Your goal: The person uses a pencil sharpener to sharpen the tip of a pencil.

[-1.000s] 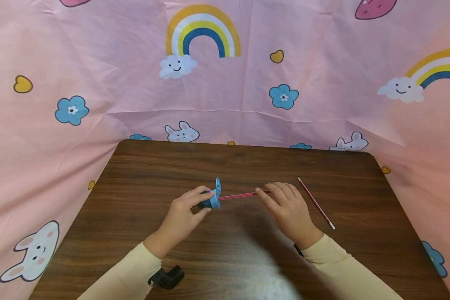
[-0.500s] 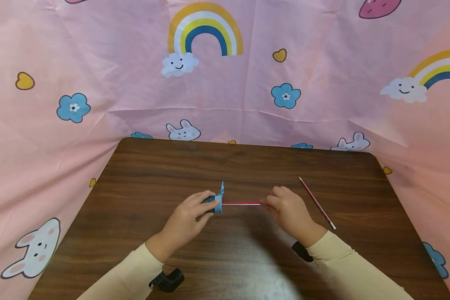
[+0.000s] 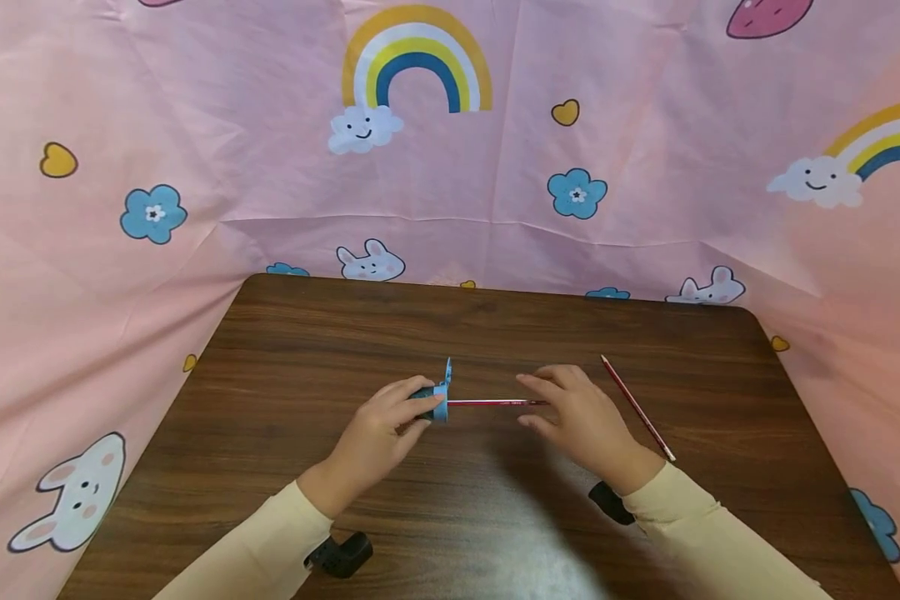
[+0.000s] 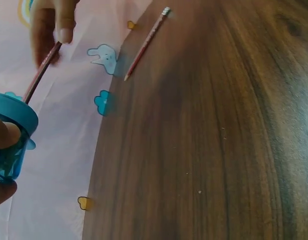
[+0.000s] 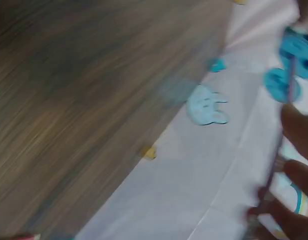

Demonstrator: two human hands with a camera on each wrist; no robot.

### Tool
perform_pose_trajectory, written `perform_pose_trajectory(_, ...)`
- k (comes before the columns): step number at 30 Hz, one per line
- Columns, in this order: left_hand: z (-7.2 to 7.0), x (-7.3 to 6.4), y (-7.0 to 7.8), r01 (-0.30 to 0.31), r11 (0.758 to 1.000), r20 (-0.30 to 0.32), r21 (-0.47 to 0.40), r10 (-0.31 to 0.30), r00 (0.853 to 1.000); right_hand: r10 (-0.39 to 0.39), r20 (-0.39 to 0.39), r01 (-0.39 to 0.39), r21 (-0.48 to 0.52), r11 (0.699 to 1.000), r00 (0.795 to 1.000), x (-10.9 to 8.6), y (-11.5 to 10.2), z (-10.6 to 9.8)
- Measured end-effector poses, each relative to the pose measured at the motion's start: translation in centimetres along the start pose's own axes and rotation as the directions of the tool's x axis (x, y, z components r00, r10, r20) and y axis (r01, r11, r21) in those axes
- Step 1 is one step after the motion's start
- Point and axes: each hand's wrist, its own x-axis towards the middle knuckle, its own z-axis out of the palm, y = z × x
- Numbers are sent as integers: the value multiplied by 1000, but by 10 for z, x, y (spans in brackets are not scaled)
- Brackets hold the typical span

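Observation:
My left hand [image 3: 378, 429] grips a small sharpener [image 3: 441, 403] with a blue top and a see-through bluish body. Its round lid [image 3: 447, 371] stands flipped up. A red pencil [image 3: 487, 403] sticks out of the sharpener's top toward the right. In the left wrist view the sharpener [image 4: 16, 112] shows dark contents behind its clear wall, with fingers at its side and base. Around the pencil's far end is my right hand [image 3: 581, 421], index finger and thumb spread apart with the pencil between them. The right wrist view shows this pencil [image 5: 276, 155] blurred along the fingers.
A second red pencil [image 3: 637, 407] with a white end lies on the brown wooden table [image 3: 330, 333], right of my right hand. A pink patterned cloth [image 3: 495, 167] hangs behind the table and along both sides.
The right hand's fingers were closed on the pencil's end half a second ago and are now spread around it. The sharpener and pencil swung from slightly slanted to about level; the left hand keeps its grip.

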Motion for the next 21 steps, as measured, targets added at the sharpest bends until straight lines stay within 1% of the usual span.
perform_pose_trajectory(1, 0, 1, 0, 34, 999, 5, -8, -34, 999, -58, -95, 51, -75, 996, 994, -1, 1, 3)
perform_pose_trajectory(2, -1, 1, 1, 64, 998, 8, -21, -64, 998, -111, -166, 88, -142, 986, 980, -3, 2, 6)
perform_pose_trajectory(3, -1, 2, 2, 90, 995, 10, -36, -90, 996, -161, -230, 119, -186, 975, 960, -4, 3, 8)
perform_pose_trajectory(5, -2, 5, 3, 140, 988, 16, -59, -140, 990, -264, -334, 185, -249, 951, 905, -4, 8, 14)
perform_pose_trajectory(8, -4, 6, 6, 200, 976, 21, -90, -199, 980, -366, -429, 249, -305, 919, 826, -3, 11, 22)
perform_pose_trajectory(9, -4, 6, 7, 218, 971, 28, -101, -216, 976, -398, -462, 268, -322, 908, 792, -2, 12, 25)
perform_pose_trajectory(10, -5, 5, 8, 234, 966, 37, -112, -232, 972, -421, -489, 280, -337, 899, 764, -1, 12, 27)
perform_pose_trajectory(11, -6, 5, 8, 242, 962, 43, -123, -239, 970, -433, -505, 286, -345, 894, 746, 0, 12, 28)
perform_pose_trajectory(12, -6, 4, 9, 245, 961, 50, -128, -240, 970, -438, -511, 289, -346, 893, 740, 0, 11, 28)
perform_pose_trajectory(13, -6, 4, 9, 236, 964, 54, -127, -230, 972, -438, -510, 294, -340, 893, 740, -1, 10, 28)
perform_pose_trajectory(14, -6, 3, 8, 216, 970, 56, -114, -211, 976, -428, -498, 293, -329, 898, 754, -1, 8, 27)
perform_pose_trajectory(15, -6, 3, 7, 183, 979, 55, -94, -179, 982, -407, -472, 290, -302, 908, 782, -2, 7, 25)
perform_pose_trajectory(16, -6, 2, 6, 138, 988, 49, -69, -135, 990, -373, -432, 285, -257, 924, 821, -2, 5, 22)
perform_pose_trajectory(17, -6, 2, 5, 85, 996, 42, -39, -84, 996, -328, -374, 272, -195, 942, 868, -2, 3, 19)
perform_pose_trajectory(18, -6, 1, 3, 26, 1000, 36, -11, -26, 999, -264, -290, 244, -101, 964, 920, -2, 2, 15)
perform_pose_trajectory(19, -6, 1, 1, -34, 999, 29, 12, 33, 999, -184, -181, 190, 20, 982, 966, -1, 2, 10)
perform_pose_trajectory(20, -5, 0, 0, -92, 995, 25, 30, 91, 996, -98, -56, 105, 142, 984, 994, 0, 2, 5)
perform_pose_trajectory(21, -5, -1, -2, -149, 988, 20, 43, 148, 989, -20, 72, 1, 256, 967, 997, 2, 3, 1)
